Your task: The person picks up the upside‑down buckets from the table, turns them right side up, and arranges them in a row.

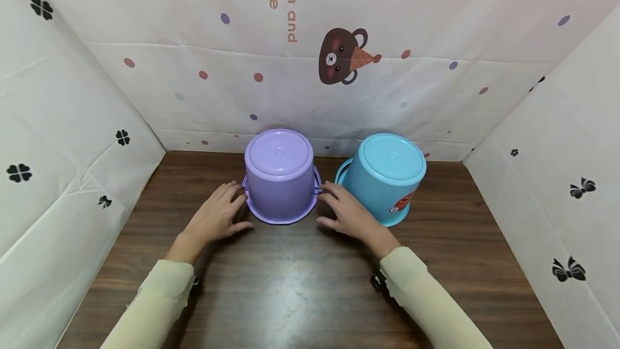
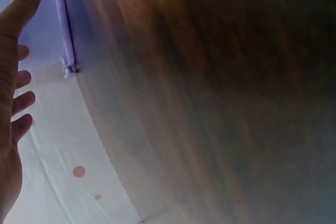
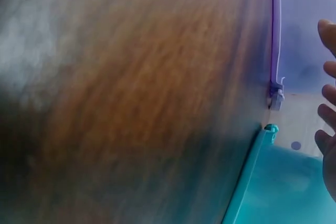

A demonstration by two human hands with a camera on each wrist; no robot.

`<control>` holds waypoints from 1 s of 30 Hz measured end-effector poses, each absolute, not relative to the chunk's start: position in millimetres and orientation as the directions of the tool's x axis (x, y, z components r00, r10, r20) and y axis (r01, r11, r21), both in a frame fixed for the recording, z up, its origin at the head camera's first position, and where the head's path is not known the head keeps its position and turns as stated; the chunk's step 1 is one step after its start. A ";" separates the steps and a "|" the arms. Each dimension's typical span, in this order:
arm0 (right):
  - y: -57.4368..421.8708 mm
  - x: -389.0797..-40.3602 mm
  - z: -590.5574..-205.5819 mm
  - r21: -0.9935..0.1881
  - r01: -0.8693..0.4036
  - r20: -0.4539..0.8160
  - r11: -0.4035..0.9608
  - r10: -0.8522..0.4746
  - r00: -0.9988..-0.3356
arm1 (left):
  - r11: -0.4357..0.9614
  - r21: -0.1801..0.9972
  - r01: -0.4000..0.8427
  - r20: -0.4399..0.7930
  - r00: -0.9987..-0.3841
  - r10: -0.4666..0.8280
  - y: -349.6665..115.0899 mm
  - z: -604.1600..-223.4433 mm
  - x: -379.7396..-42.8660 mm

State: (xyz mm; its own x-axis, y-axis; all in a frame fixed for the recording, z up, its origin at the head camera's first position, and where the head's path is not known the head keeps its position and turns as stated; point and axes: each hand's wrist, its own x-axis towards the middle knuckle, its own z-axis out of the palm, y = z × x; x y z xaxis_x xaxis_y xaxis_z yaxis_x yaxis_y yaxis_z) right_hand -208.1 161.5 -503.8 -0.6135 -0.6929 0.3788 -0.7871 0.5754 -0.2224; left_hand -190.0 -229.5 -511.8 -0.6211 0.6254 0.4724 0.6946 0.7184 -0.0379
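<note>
A purple bucket point(image 1: 279, 187) stands upside down near the back of the table, its rim on the wood. To its left is my left hand point(image 1: 215, 217), fingers spread and relaxed, beside the handle joint. My right hand point(image 1: 351, 213) reaches in on the other side, between this bucket and an upturned blue bucket point(image 1: 382, 187). In the left wrist view, the left hand point(image 2: 13, 77) appears apart from the purple wall. The right wrist view shows the right fingers point(image 3: 329, 95) loosely bent, gripping nothing. Whether any fingertip touches the purple bucket, I cannot tell.
The brown wooden table point(image 1: 286, 295) is bounded by a patterned white cloth point(image 1: 194, 96) at the back and cloth walls on both sides. The blue bucket has a red label point(image 1: 402, 202) and its handle point(image 1: 342, 170) sticks out on the left.
</note>
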 end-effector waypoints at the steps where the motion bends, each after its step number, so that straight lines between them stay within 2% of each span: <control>1: 161.3 -208.9 -504.8 -0.227 -0.778 0.359 0.585 -0.693 -0.626 | 0.722 -0.035 0.691 0.463 -0.629 0.624 -230.0 -512.6 -190.5; 7: 157.0 -214.3 -507.6 -0.239 -0.734 0.228 0.636 -0.697 -0.679 | 0.748 -0.015 0.663 0.397 -0.683 0.613 -231.3 -514.8 -193.9; 10: 153.8 -217.2 -507.7 -0.236 -0.726 0.193 0.645 -0.701 -0.686 | 0.766 0.000 0.643 0.356 -0.716 0.601 -230.9 -514.2 -195.9; 20: 150.5 -223.1 -511.6 -0.199 -0.758 0.210 0.621 -0.728 -0.652 | 0.785 0.035 0.618 0.299 -0.756 0.582 -228.6 -516.5 -199.9; 30: 145.6 -227.0 -515.7 -0.172 -0.734 0.148 0.657 -0.719 -0.679 | 0.805 0.062 0.590 0.267 -0.787 0.556 -225.3 -519.3 -203.6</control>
